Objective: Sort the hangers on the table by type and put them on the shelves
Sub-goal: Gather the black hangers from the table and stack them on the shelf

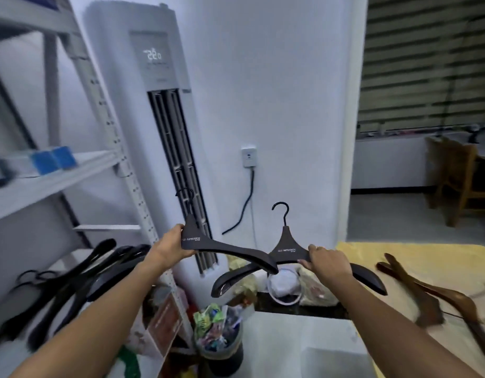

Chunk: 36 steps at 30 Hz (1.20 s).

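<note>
My left hand [171, 246] grips a black wide-shouldered hanger [227, 249] near its neck, hook up, in front of the air conditioner. My right hand [327, 261] holds a second black hanger [287, 248] of the same kind by its right arm; the two hangers' arms cross in the middle. Several black hangers [80, 276] lie piled on the low shelf [68, 259] at the left. Brown wooden hangers [426, 293] lie on the yellow-covered table [416, 255] at the right.
A white metal shelf unit [58, 173] stands at the left, with blue boxes [54, 159] on a middle shelf. A tall white air conditioner [159, 126] is straight ahead. A full waste bin [222, 339] and bags sit on the floor below my hands. A wooden chair [459, 181] stands far right.
</note>
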### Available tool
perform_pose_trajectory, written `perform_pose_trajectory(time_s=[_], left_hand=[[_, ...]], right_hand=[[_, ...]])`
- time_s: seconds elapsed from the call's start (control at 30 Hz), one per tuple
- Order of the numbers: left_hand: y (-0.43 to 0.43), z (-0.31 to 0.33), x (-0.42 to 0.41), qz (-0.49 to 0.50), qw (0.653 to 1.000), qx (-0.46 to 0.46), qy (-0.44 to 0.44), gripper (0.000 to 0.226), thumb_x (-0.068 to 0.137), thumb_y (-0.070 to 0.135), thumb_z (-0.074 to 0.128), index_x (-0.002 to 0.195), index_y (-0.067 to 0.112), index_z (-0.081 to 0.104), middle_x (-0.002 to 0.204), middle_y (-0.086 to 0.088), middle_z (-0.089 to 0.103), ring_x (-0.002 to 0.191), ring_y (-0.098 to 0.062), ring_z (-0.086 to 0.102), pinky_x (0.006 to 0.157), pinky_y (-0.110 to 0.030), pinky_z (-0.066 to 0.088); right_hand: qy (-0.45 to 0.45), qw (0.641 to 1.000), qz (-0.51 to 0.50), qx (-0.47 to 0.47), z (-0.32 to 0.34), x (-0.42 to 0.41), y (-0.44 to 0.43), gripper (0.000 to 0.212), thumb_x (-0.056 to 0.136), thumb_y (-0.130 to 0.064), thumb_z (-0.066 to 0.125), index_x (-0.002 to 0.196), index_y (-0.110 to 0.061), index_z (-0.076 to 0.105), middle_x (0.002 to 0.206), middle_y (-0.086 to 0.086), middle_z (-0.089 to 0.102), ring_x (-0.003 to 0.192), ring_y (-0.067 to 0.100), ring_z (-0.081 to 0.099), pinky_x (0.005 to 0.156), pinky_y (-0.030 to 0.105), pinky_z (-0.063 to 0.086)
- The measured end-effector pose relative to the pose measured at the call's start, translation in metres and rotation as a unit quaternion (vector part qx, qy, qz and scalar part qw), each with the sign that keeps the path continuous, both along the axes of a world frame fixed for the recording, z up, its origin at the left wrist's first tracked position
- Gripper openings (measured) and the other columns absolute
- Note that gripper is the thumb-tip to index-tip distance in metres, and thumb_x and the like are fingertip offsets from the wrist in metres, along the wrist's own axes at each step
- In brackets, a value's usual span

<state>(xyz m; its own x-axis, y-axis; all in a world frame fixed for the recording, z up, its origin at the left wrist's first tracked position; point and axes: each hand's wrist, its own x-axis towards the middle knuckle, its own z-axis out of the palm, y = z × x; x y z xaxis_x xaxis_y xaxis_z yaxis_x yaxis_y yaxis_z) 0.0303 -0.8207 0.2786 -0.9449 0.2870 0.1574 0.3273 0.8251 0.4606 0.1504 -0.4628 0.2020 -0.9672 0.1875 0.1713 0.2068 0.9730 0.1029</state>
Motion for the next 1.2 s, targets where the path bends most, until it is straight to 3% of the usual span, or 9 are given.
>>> perform_pose_trajectory(time_s=[0.13,0.27,0.47,0.6,0.67,0.8,1.0,1.1,1.2], left_hand=[[-0.056,-0.001,-0.01,0.039,0.999,0.016,0.006,0.042,0.07,0.024,0.081,0.097,0.024,0.05,0.085,0.004,0.064,0.086,-0.02,0.065,0.074,-0.032,0.05],[-0.111,-0.001,-0.016,0.07,0.997,0.018,0.021,0.042,0.067,0.026,0.083,0.085,0.033,0.046,0.076,0.024,0.054,0.068,0.011,0.055,0.059,-0.007,0.039],[-0.178,-0.015,-0.016,0.121,0.992,0.024,0.025,0.051,0.065,0.034,0.083,0.101,0.036,0.047,0.085,0.025,0.057,0.081,-0.004,0.059,0.069,-0.02,0.045],[-0.208,-0.027,-0.013,0.167,0.985,0.016,0.03,0.053,0.063,0.033,0.086,0.104,0.029,0.053,0.094,0.011,0.064,0.087,-0.011,0.062,0.076,-0.03,0.049],[-0.224,-0.033,-0.005,0.198,0.98,0.015,0.034,0.058,0.063,0.032,0.086,0.11,0.023,0.054,0.096,0.009,0.06,0.088,-0.013,0.059,0.075,-0.027,0.044],[-0.256,-0.035,0.026,0.25,0.968,0.032,0.016,0.066,0.067,0.035,0.084,0.122,0.03,0.048,0.098,0.014,0.06,0.088,-0.008,0.059,0.078,-0.025,0.044],[-0.293,-0.036,0.089,0.357,0.933,0.039,0.005,0.055,0.069,0.032,0.083,0.113,0.032,0.05,0.086,0.025,0.058,0.075,0.011,0.054,0.062,-0.004,0.038],[-0.306,-0.037,0.129,0.413,0.91,0.034,0.016,0.047,0.067,0.035,0.084,0.093,0.044,0.045,0.079,0.03,0.055,0.07,0.015,0.052,0.058,-0.005,0.038],[-0.317,-0.04,0.17,0.466,0.884,0.034,0.012,0.055,0.064,0.032,0.087,0.102,0.035,0.047,0.083,0.027,0.054,0.073,0.007,0.053,0.062,-0.008,0.037]], right_hand=[[0.011,0.998,0.065,0.025,0.0,-0.055,-0.041,0.054,0.096,-0.061,0.029,0.114,-0.014,0.049,0.106,0.003,0.066,0.095,0.025,0.067,0.069,0.031,0.042],[0.029,0.99,0.126,0.051,0.004,-0.1,-0.089,0.055,0.095,-0.063,0.027,0.11,-0.015,0.049,0.098,0.001,0.067,0.084,0.023,0.068,0.061,0.029,0.036],[0.033,0.979,0.196,0.046,0.003,-0.143,-0.152,0.054,0.096,-0.06,0.029,0.111,-0.012,0.049,0.099,0.003,0.067,0.086,0.025,0.067,0.062,0.031,0.038],[0.03,0.967,0.249,0.036,0.003,-0.167,-0.187,0.056,0.096,-0.06,0.03,0.113,-0.011,0.05,0.102,0.005,0.068,0.09,0.026,0.068,0.066,0.032,0.042],[0.026,0.958,0.282,0.041,0.004,-0.179,-0.205,0.056,0.096,-0.06,0.03,0.114,-0.011,0.049,0.102,0.006,0.068,0.091,0.026,0.067,0.068,0.032,0.045],[0.02,0.931,0.362,0.05,0.008,-0.203,-0.242,0.056,0.095,-0.061,0.03,0.113,-0.011,0.049,0.101,0.005,0.068,0.089,0.026,0.067,0.062,0.031,0.038],[0.018,0.88,0.472,0.051,0.016,-0.228,-0.304,0.055,0.095,-0.06,0.031,0.112,-0.011,0.049,0.1,0.005,0.069,0.09,0.024,0.067,0.064,0.029,0.039],[0.027,0.858,0.51,0.049,0.016,-0.226,-0.34,0.056,0.095,-0.061,0.03,0.112,-0.011,0.05,0.1,0.004,0.069,0.089,0.025,0.068,0.062,0.03,0.039],[0.038,0.834,0.548,0.054,0.014,-0.216,-0.375,0.057,0.094,-0.062,0.031,0.111,-0.012,0.052,0.091,0.003,0.07,0.081,0.024,0.068,0.056,0.03,0.039]])
